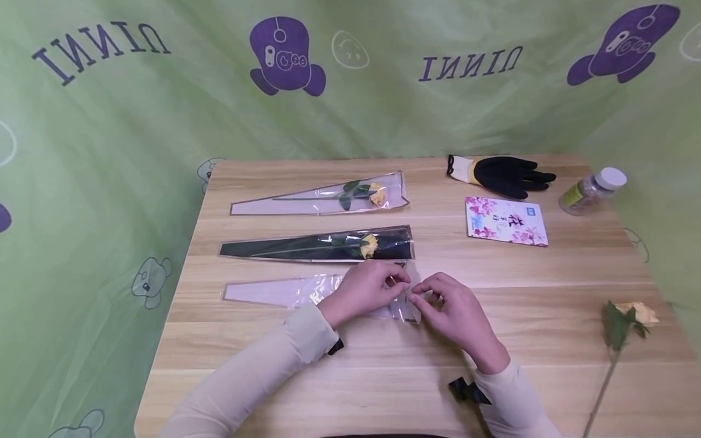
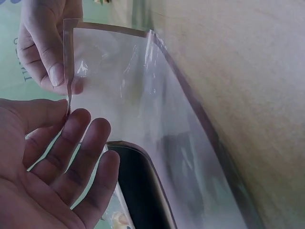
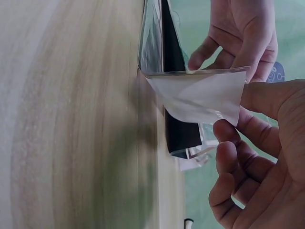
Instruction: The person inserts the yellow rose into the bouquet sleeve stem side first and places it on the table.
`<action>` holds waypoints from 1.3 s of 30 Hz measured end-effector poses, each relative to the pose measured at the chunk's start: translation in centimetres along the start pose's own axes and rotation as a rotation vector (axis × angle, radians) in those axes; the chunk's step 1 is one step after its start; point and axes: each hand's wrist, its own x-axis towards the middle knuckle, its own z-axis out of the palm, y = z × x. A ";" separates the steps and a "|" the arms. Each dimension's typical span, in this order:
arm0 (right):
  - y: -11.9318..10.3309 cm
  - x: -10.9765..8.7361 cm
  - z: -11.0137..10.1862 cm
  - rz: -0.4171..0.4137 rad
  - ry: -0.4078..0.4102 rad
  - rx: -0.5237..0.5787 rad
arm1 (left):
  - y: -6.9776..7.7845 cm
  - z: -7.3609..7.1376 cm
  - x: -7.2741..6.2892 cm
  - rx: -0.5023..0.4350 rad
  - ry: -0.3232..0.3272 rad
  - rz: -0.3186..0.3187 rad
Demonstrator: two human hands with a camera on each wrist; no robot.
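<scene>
A white, clear-fronted flower sleeve (image 1: 263, 293) lies nearest me on the table, its wide mouth lifted. My left hand (image 1: 372, 285) pinches the brown-bordered mouth edge between thumb and index finger, the other fingers loosely bent, as the left wrist view shows. Close beside it, my right hand (image 1: 453, 311) pinches the same mouth; in the right wrist view its thumb and fingertips grip a corner of the raised white flap (image 3: 200, 95). Beyond lies a dark sleeve (image 1: 263, 248) with a yellow rose (image 1: 369, 246) inside. A loose yellow rose (image 1: 638, 313) lies at the right.
Farther back is another white sleeve (image 1: 257, 207) holding a yellow rose (image 1: 376, 193). A black work glove (image 1: 504, 175), a floral-printed card (image 1: 506, 221) and a white-capped jar (image 1: 588, 193) sit at the back right. Green printed cloth (image 1: 383, 115) hangs around the wooden table (image 1: 350, 383).
</scene>
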 end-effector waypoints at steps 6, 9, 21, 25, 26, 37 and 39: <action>0.2 -0.1 0.0 -0.006 -0.013 0.025 | -0.9 0.5 -0.1 -0.095 0.010 0.035; 0.4 -0.1 0.0 0.004 -0.014 0.029 | -1.6 1.0 -0.1 -0.176 0.020 0.031; 1.1 -0.8 -0.4 0.031 -0.007 0.061 | -1.8 1.6 -0.1 -0.298 0.012 0.006; 0.6 -0.3 0.4 0.023 -0.060 0.179 | -2.7 1.6 -1.2 -0.283 0.027 -0.036; 0.3 -0.1 0.7 0.034 -0.075 0.222 | -3.0 1.3 -1.8 -0.279 0.033 -0.046; 3.1 2.7 -4.1 0.322 -0.047 0.508 | -4.8 -1.7 -8.8 -0.266 0.257 -0.205; 5.3 1.7 -7.1 0.402 0.026 0.448 | -4.6 -1.7 -9.1 -0.267 0.272 -0.218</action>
